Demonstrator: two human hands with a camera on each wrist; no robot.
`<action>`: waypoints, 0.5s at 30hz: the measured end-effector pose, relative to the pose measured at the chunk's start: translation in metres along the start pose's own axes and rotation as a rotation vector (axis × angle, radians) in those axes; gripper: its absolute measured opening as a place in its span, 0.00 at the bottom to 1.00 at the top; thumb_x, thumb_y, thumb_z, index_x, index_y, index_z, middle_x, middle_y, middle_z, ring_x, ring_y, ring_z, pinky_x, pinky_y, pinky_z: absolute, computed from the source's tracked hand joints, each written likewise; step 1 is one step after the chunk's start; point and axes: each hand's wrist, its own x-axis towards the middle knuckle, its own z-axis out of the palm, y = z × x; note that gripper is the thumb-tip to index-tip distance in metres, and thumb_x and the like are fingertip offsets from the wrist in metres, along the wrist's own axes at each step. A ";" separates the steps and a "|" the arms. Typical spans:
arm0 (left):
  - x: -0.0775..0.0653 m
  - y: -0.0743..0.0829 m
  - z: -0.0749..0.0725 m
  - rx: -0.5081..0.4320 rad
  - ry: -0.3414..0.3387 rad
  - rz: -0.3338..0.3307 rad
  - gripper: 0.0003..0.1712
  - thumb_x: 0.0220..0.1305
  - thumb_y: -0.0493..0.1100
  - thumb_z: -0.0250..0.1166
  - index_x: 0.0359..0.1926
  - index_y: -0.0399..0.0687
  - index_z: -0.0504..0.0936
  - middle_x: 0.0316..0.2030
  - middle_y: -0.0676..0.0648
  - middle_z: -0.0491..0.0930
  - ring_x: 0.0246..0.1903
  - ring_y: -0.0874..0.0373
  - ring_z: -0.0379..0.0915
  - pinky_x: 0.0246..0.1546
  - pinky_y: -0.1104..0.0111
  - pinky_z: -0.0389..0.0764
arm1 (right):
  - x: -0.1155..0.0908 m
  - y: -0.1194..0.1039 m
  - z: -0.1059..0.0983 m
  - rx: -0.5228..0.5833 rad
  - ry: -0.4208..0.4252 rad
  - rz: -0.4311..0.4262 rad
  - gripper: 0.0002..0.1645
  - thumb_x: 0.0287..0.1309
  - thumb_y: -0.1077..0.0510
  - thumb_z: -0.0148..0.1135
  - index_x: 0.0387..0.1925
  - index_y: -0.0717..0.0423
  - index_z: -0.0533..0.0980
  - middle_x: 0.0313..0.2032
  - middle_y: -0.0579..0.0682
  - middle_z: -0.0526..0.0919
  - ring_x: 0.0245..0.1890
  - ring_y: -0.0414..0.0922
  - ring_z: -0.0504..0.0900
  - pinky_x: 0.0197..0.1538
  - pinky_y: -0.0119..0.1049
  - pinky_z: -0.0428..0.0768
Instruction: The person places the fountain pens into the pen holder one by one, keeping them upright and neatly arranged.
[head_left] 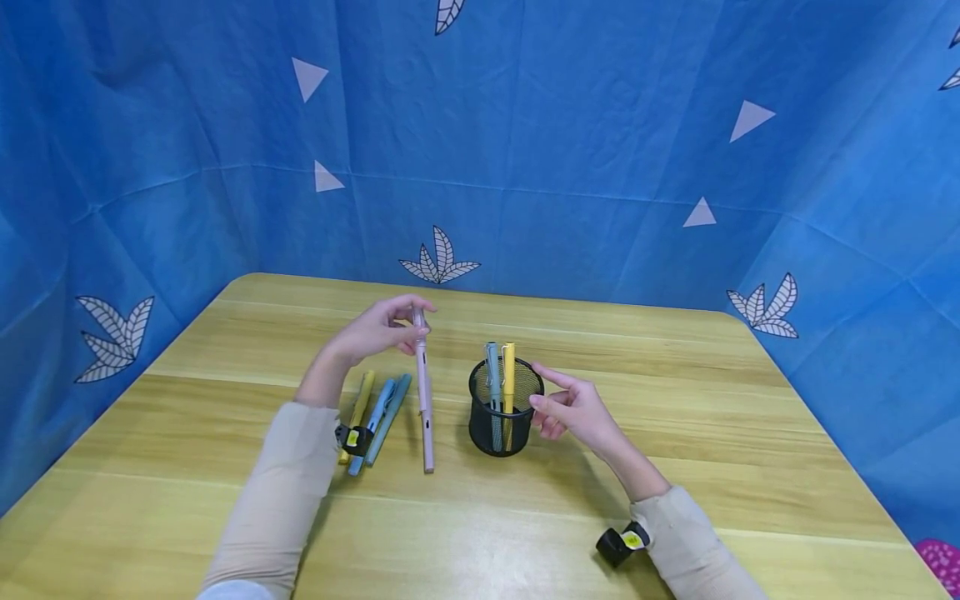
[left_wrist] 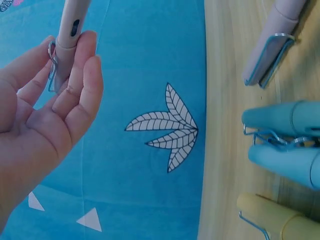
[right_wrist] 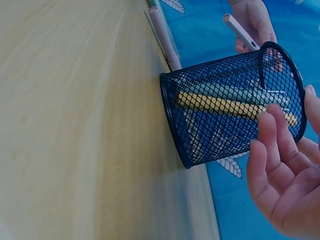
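My left hand (head_left: 386,327) pinches a lilac pen (left_wrist: 70,30) by its clipped cap, holding it above the table. A second lilac pen (left_wrist: 272,45) lies on the wood below, nearly in line with the held one in the head view. On the right, my right hand (head_left: 576,410) holds the black mesh pen holder (head_left: 483,433) at its rim with thumb and index finger, the other fingers curled beside the wall. Inside the upright holder stand a grey-blue pen (head_left: 492,375) and a yellow pen (head_left: 509,375), caps up.
Left of the lilac pens lie a teal pen (head_left: 390,421), a blue pen (head_left: 380,417) and a yellow-green pen (head_left: 363,400), partly behind the left wrist's camera (head_left: 356,439). The wooden table (head_left: 480,525) ends at a blue patterned curtain (head_left: 525,167).
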 end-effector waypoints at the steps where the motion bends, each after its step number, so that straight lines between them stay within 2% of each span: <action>1: 0.001 0.000 0.001 0.003 0.002 0.003 0.19 0.62 0.33 0.55 0.54 0.38 0.69 0.34 0.36 0.73 0.30 0.50 0.75 0.35 0.55 0.78 | 0.000 0.000 0.000 -0.005 0.003 0.003 0.35 0.57 0.59 0.58 0.64 0.58 0.57 0.23 0.65 0.79 0.17 0.45 0.78 0.24 0.48 0.78; 8: 0.004 0.003 0.005 0.021 0.010 0.045 0.19 0.61 0.32 0.55 0.54 0.38 0.69 0.37 0.36 0.75 0.30 0.51 0.74 0.34 0.57 0.77 | 0.001 -0.003 -0.001 -0.027 0.000 0.011 0.35 0.56 0.58 0.59 0.64 0.59 0.58 0.23 0.64 0.79 0.16 0.44 0.77 0.22 0.44 0.79; 12: 0.004 0.004 0.008 0.002 0.013 0.059 0.20 0.60 0.30 0.54 0.54 0.37 0.68 0.38 0.37 0.76 0.31 0.51 0.75 0.37 0.53 0.76 | 0.001 -0.005 -0.001 -0.028 -0.010 0.019 0.36 0.55 0.58 0.60 0.64 0.60 0.58 0.22 0.61 0.80 0.16 0.44 0.77 0.21 0.38 0.78; 15: 0.004 0.006 0.010 -0.011 0.018 0.072 0.20 0.60 0.29 0.54 0.55 0.37 0.68 0.39 0.37 0.75 0.32 0.51 0.75 0.37 0.54 0.76 | 0.002 -0.006 -0.002 -0.048 -0.020 0.017 0.36 0.56 0.58 0.59 0.64 0.61 0.58 0.21 0.61 0.80 0.16 0.45 0.77 0.21 0.38 0.77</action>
